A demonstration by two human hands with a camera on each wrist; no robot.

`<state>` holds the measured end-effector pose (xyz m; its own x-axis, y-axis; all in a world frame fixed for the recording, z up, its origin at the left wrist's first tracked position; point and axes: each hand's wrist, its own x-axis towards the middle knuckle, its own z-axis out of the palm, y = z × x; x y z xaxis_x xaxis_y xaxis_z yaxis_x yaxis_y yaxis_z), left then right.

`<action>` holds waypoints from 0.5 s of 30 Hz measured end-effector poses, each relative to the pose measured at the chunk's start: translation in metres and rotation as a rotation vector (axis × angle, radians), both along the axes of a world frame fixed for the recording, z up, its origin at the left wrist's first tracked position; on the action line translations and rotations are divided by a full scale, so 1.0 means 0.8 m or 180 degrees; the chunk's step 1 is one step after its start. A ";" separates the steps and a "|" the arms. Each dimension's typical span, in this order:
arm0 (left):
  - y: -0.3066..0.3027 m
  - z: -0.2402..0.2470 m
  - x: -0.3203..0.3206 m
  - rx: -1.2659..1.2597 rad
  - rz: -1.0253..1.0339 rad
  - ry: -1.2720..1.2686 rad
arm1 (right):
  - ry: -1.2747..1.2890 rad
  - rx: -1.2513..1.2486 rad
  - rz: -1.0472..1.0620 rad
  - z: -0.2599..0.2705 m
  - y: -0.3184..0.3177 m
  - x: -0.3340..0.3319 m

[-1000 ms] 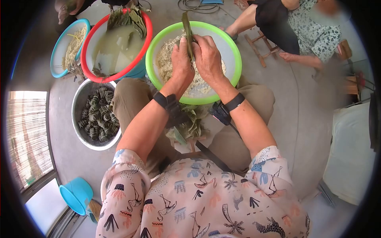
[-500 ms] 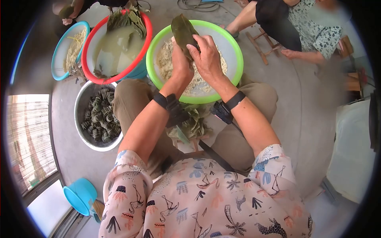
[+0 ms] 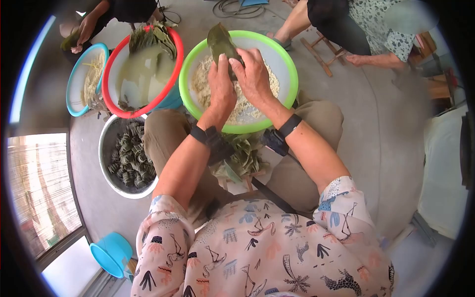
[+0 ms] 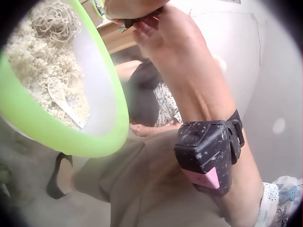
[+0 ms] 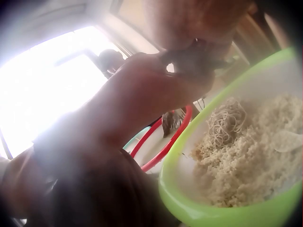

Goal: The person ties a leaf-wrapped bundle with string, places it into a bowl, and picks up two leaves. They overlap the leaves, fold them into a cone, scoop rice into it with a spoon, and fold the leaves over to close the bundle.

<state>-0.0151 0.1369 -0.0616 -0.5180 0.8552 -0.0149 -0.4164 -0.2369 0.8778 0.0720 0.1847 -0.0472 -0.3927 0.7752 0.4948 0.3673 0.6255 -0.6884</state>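
Both hands hold a dark green leaf [image 3: 220,42] above the green-rimmed basin [image 3: 293,81] in the head view. My left hand [image 3: 220,86] grips its left and lower part, thumb up. Against the right side of the leaf my right hand [image 3: 255,76] pinches with thumb and fingers. Whether the leaf is folded over at the bottom is hidden by the hands. Below lies pale rice [image 4: 45,61], with a bundle of string [image 4: 57,21] and a white spoon [image 4: 64,103] in the left wrist view.
To the left stand a red-rimmed basin [image 3: 180,49] of cloudy water and leaves, a blue-rimmed basin [image 3: 70,94], and a metal bowl of tied dark bundles [image 3: 131,161]. Loose leaves [image 3: 245,153] lie between the knees. Another person's hand [image 3: 357,60] is at upper right.
The leaf has gone from edge-on to showing its broad face, then sunk slightly between the hands. My left thumb has come up onto it. The head view has shifted a little.
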 end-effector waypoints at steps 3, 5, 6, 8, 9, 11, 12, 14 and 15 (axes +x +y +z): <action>0.000 0.007 0.001 -0.0036 -0.0033 0.0543 | -0.0010 -0.0157 -0.0117 0.000 -0.006 0.000; 0.001 0.013 0.003 -0.0295 -0.0097 0.0234 | 0.0043 -0.0145 -0.0123 0.000 -0.003 0.000; 0.000 0.013 0.006 -0.0151 0.0013 0.0457 | 0.0139 -0.0208 -0.0093 0.001 -0.004 0.001; -0.001 0.011 0.007 -0.0045 0.0126 0.0673 | 0.0228 -0.0309 -0.0059 0.001 -0.005 0.003; 0.003 0.007 0.004 -0.0116 0.0073 0.0524 | 0.0341 -0.0381 0.0010 0.001 -0.003 0.003; -0.008 -0.004 0.005 -0.0250 0.0018 0.0347 | 0.0430 -0.0515 0.0070 -0.004 -0.014 0.007; -0.006 -0.002 0.006 -0.0260 0.0009 0.0302 | 0.0461 -0.0601 0.0078 -0.003 -0.012 0.007; -0.001 0.002 0.007 -0.0258 0.0007 0.0256 | 0.0492 -0.0676 0.0092 0.003 -0.008 0.008; 0.000 0.002 0.009 -0.0246 0.0044 0.0219 | 0.0575 -0.0852 0.0166 0.005 -0.008 0.009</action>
